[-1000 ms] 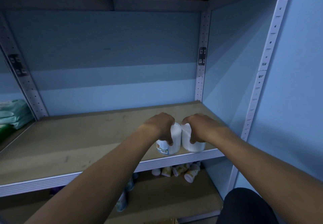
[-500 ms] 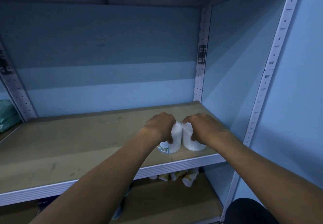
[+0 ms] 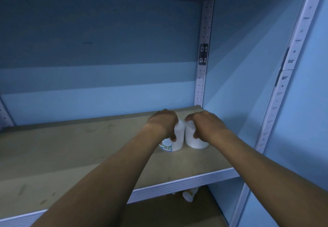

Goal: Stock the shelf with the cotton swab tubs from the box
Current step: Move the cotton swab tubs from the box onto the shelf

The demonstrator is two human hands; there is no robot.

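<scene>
**Placing two swab tubs, right end of the middle shelf**

Item 1. Left tub: white, ribbed, printed label and barcode facing near-left. It stood upright on the shelf board, well in from the front lip. Your left hand capped it from above, fingers curled down its sides, thumb on the near face. Grip: closed round the tub.

Item 2. Right tub: white, ribbed, no label showing. It stood upright just beside the left tub; whether the two touched could not be told. Your right hand covered it from above and from the right, fingers wrapped over the top. Grip: closed round the tub.

Item 3. Position. Both tubs sat toward the right end of the board, near the blue side panel, with bare board behind them as far as the rear upright.

Item 4. Governing relation. Each tub lay directly beneath its own hand, long axis vertical, neither hand nearer than the other. By judgement, letting go called for a straight upward lift of the fingers; any sideways drag could tip a tub into its neighbour.

Item 5. Lower shelf: small pale containers partly visible below the front lip. Supply box: not in view.
</scene>
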